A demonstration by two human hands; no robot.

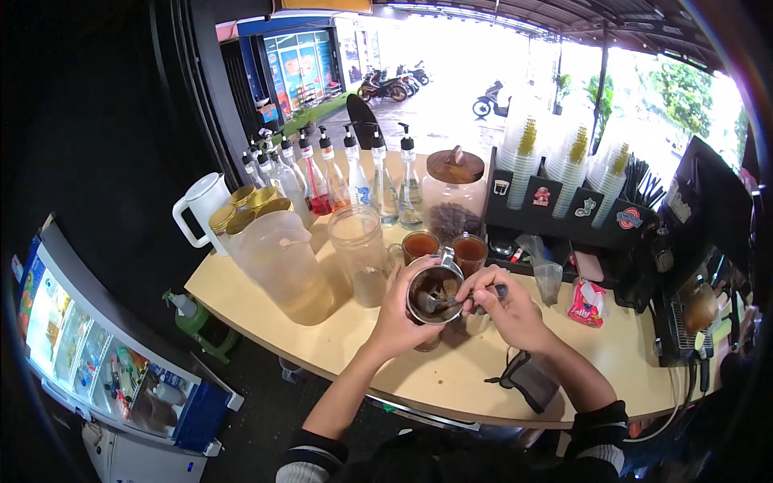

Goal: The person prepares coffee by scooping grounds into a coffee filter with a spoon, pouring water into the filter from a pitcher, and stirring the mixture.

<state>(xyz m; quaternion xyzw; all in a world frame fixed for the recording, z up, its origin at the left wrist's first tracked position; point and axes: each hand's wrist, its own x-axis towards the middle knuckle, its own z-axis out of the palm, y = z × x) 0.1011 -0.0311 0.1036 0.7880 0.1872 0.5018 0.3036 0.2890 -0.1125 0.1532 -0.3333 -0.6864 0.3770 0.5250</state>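
Wears dark sleeves (600, 423), nearest of all. Curls the left hand (393, 310) around a metal cup (427, 282) above the table (459, 378), apparently steadying it; pinches a spoon (445, 302) in the right hand (506, 310), dipped into the cup. Leaves little room at the far side, toward glasses of brown liquid (470, 253); more toward the near edge, left of a dark pouch (533, 382).

Lit by strong daylight from the open front (451, 56); bounded at left by a black wall (97, 121), set on a dark floor (270, 406); furnished with pale worktop (475, 394) and lit display fridge (95, 350); facing canopy (644, 30), motorbikes (383, 87), blue-framed shopfront (299, 74).
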